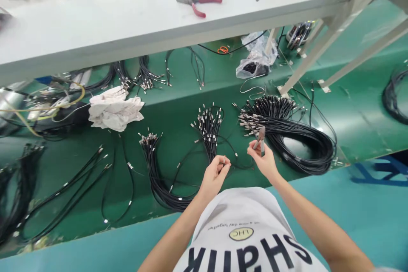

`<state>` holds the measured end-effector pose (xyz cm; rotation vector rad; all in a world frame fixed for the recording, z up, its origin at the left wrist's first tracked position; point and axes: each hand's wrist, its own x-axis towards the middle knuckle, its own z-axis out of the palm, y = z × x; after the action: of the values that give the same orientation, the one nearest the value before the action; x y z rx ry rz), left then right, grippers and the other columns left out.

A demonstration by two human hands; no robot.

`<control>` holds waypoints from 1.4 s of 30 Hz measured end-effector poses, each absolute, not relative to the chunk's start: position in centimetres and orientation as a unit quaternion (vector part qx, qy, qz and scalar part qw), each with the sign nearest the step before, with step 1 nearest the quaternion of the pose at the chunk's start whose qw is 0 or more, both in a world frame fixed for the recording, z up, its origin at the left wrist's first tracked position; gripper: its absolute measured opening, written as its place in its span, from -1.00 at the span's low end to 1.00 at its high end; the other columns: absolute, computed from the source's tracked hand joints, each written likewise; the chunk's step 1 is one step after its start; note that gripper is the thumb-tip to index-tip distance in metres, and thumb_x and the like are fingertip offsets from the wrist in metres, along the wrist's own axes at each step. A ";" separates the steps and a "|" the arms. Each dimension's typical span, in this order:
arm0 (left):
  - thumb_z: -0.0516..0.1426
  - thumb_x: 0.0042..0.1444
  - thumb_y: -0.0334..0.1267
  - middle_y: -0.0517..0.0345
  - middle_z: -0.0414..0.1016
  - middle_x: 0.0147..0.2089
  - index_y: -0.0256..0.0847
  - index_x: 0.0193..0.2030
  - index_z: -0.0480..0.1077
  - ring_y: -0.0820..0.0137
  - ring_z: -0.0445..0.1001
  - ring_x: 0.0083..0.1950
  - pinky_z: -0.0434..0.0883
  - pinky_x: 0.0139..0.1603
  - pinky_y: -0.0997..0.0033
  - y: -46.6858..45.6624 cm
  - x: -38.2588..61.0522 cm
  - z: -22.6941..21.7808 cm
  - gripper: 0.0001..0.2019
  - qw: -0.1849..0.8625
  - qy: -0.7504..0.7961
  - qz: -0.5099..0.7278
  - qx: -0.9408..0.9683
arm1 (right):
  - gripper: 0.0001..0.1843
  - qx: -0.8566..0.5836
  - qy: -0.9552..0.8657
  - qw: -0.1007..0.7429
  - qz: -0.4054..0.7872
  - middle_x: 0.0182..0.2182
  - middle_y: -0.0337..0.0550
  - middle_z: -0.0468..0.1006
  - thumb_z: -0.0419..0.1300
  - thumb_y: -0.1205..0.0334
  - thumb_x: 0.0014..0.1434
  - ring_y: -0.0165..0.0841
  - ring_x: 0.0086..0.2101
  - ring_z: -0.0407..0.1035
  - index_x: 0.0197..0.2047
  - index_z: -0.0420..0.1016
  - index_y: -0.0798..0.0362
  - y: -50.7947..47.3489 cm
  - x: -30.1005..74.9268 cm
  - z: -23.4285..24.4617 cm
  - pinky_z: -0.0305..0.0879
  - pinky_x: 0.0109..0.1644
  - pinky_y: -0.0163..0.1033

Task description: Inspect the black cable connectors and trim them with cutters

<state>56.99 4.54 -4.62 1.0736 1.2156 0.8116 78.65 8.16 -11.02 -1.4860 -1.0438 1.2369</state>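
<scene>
My left hand (214, 174) is closed in a pinch on the metal tip of a thin black cable (227, 160), just above the green table (172, 110). My right hand (264, 160) is wrapped round a small grey hand tool (260, 136) whose head points up and away from me. The two hands are close together but apart. A bundle of black cables with metal ends (208, 125) lies just beyond my left hand. A large coil of the same cables (288, 134) lies beyond my right hand.
Another cable bundle (153, 153) and loose cables (79, 182) lie to the left, with a crumpled white cloth (114, 108) behind them. Red-handled pliers (199, 3) rest on a white shelf (127, 21) overhead. A plastic bag (255, 61) sits at the back by slanted white struts (318, 46).
</scene>
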 end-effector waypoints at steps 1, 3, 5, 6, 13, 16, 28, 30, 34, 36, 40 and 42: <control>0.12 0.30 -0.14 0.16 0.46 -0.20 -0.24 -0.12 0.35 0.59 0.28 -0.42 0.27 -0.38 0.53 4.5 57.1 -4.7 -0.81 0.625 0.525 0.359 0.452 | -0.55 -0.602 -0.427 0.457 0.496 -0.24 -0.10 0.54 0.32 -0.10 0.11 -0.31 -0.28 0.43 -0.09 0.45 0.06 9.0 78.9 -11.4 0.43 -0.10 -0.16; 0.13 0.29 -0.13 0.16 0.48 -0.22 -0.24 -0.19 0.33 0.62 0.28 -0.47 0.27 -0.41 0.54 4.4 57.1 -4.9 -0.80 0.637 0.522 0.376 0.424 | -0.55 -0.603 -0.437 0.462 0.482 -0.23 -0.09 0.54 0.33 -0.10 0.10 -0.31 -0.28 0.42 -0.10 0.46 0.06 10.9 79.2 -12.2 0.42 -0.10 -0.16; 0.17 0.26 -0.14 0.17 0.52 -0.29 -0.24 -0.22 0.32 0.61 0.32 -0.51 0.30 -0.44 0.53 4.3 57.2 -5.0 -0.79 0.646 0.525 0.391 0.392 | -0.55 -0.605 -0.448 0.466 0.465 -0.23 -0.08 0.55 0.34 -0.08 0.08 -0.31 -0.27 0.41 -0.11 0.47 0.07 13.1 79.2 -13.2 0.41 -0.08 -0.15; 0.18 0.25 -0.14 0.18 0.53 -0.34 -0.25 -0.22 0.33 0.59 0.35 -0.53 0.32 -0.46 0.52 4.2 57.2 -5.1 -0.79 0.651 0.527 0.395 0.377 | -0.56 -0.605 -0.453 0.468 0.458 -0.22 -0.07 0.55 0.35 -0.07 0.07 -0.30 -0.26 0.41 -0.12 0.47 0.08 14.2 79.0 -13.7 0.40 -0.07 -0.14; 0.23 0.20 -0.14 0.13 0.56 -0.45 -0.31 -0.15 0.56 0.47 0.47 -0.45 0.47 -0.34 0.43 4.2 57.1 -4.5 -0.75 0.619 0.560 0.390 0.390 | -0.65 -0.589 -0.501 0.468 0.427 -0.23 -0.07 0.56 0.30 0.06 0.09 -0.33 -0.28 0.40 -0.13 0.47 0.11 21.4 77.5 -15.5 0.37 -0.08 -0.15; 0.20 0.22 -0.12 0.15 0.56 -0.46 -0.29 -0.11 0.58 0.49 0.41 -0.47 0.41 -0.38 0.46 4.2 56.8 -3.8 -0.73 0.598 0.570 0.377 0.419 | -0.67 -0.587 -0.523 0.463 0.410 -0.30 -0.15 0.53 0.27 0.13 0.08 -0.36 -0.32 0.35 -0.11 0.46 0.10 22.6 77.3 -15.4 0.34 -0.10 -0.18; 0.16 0.27 -0.20 0.27 0.43 -0.54 -0.26 -0.09 0.48 0.51 0.37 -0.49 0.32 -0.38 0.50 2.9 56.6 -0.7 -0.81 0.599 0.537 0.373 0.463 | -0.67 -0.537 -0.608 0.384 0.441 -0.31 -0.18 0.48 0.26 0.12 0.17 -0.41 -0.34 0.29 -0.08 0.46 0.15 19.0 78.1 -7.4 0.25 -0.15 -0.24; 0.20 0.22 -0.21 0.24 0.44 -0.53 -0.27 -0.15 0.53 0.51 0.37 -0.49 0.33 -0.41 0.51 2.5 56.2 0.2 -0.82 0.592 0.552 0.368 0.458 | -0.71 -0.478 -0.676 0.303 0.472 -0.28 -0.20 0.48 0.21 0.09 0.23 -0.40 -0.33 0.30 -0.07 0.47 0.09 15.4 78.5 -4.1 0.25 -0.17 -0.25; 0.24 0.16 -0.25 0.17 0.54 -0.47 -0.26 -0.19 0.61 0.52 0.37 -0.50 0.34 -0.47 0.51 1.9 55.5 1.5 -0.84 0.564 0.568 0.362 0.478 | -0.70 -0.414 -0.804 0.120 0.409 -0.08 -0.11 0.48 0.12 0.26 0.28 -0.31 -0.16 0.37 0.09 0.39 0.00 8.6 80.1 2.4 0.29 -0.06 -0.20; 0.25 0.13 -0.29 0.15 0.58 -0.42 -0.22 -0.21 0.63 0.50 0.41 -0.46 0.35 -0.45 0.50 1.7 55.5 1.7 -0.87 0.531 0.562 0.367 0.518 | -0.63 -0.396 -0.854 0.048 0.335 -0.06 -0.07 0.46 0.11 0.35 0.24 -0.27 -0.14 0.36 0.12 0.37 0.00 6.8 81.1 4.4 0.28 -0.08 -0.18; 0.26 0.10 -0.35 0.22 0.53 -0.49 -0.16 -0.25 0.62 0.48 0.41 -0.41 0.36 -0.34 0.44 1.2 56.0 1.8 -0.90 0.440 0.544 0.351 0.622 | -0.59 -0.374 -0.907 -0.039 0.187 -0.16 -0.06 0.44 0.11 0.41 0.16 -0.25 -0.22 0.32 0.08 0.41 0.04 5.8 82.6 6.1 0.20 -0.15 -0.15; 0.27 0.10 -0.36 0.28 0.48 -0.52 -0.15 -0.27 0.60 0.51 0.36 -0.45 0.34 -0.30 0.41 1.1 56.3 2.0 -0.93 0.415 0.531 0.344 0.654 | -0.59 -0.363 -0.918 -0.063 0.144 -0.19 -0.06 0.43 0.12 0.42 0.11 -0.24 -0.24 0.31 0.05 0.42 0.05 5.9 83.1 6.5 0.15 -0.17 -0.15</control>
<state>56.29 1.11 2.00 1.6430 1.3350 0.8647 83.14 5.85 6.49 -1.1885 -3.0074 0.4715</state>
